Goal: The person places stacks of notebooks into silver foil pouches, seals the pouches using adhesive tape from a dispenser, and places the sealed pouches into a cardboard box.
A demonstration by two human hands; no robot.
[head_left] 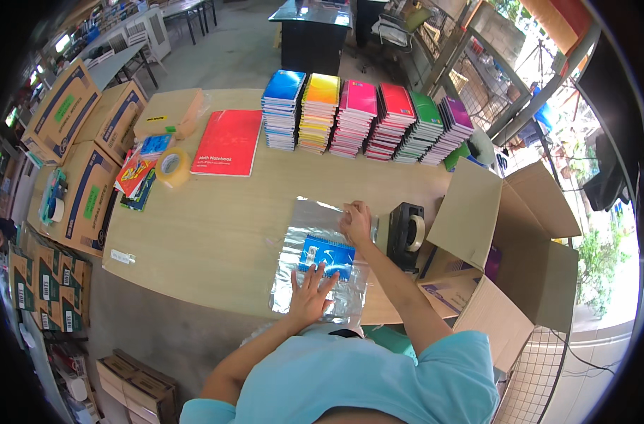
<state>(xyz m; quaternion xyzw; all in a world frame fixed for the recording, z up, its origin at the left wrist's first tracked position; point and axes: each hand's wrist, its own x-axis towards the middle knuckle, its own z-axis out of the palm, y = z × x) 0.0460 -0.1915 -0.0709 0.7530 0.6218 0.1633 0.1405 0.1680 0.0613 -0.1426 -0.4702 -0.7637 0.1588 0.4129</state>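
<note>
While the left hand (pixel 309 292) lies flat, fingers spread, on a crinkled silver plastic bag (pixel 320 256), the right hand (pixel 356 221) pinches the bag's far edge; 1 blue spiral notebook (pixel 327 256) shows through it. The bag sits at the table's (pixel 216 219) near edge, just beside 1 black tape dispenser (pixel 406 233) and 1 open cardboard box (pixel 502 247). 6 notebook stacks (pixel 368 116) line the far edge, with 1 red notebook (pixel 228 142) and 1 tape roll (pixel 172 166) towards the left.

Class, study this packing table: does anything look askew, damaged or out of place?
Nothing looks damaged or spilled. The six notebook stacks lean and fan slightly, though the lens may bend them. The left hand presses flat on the clear wrapped blue notebook; the right hand pinches the crinkled wrap's far edge.
</note>
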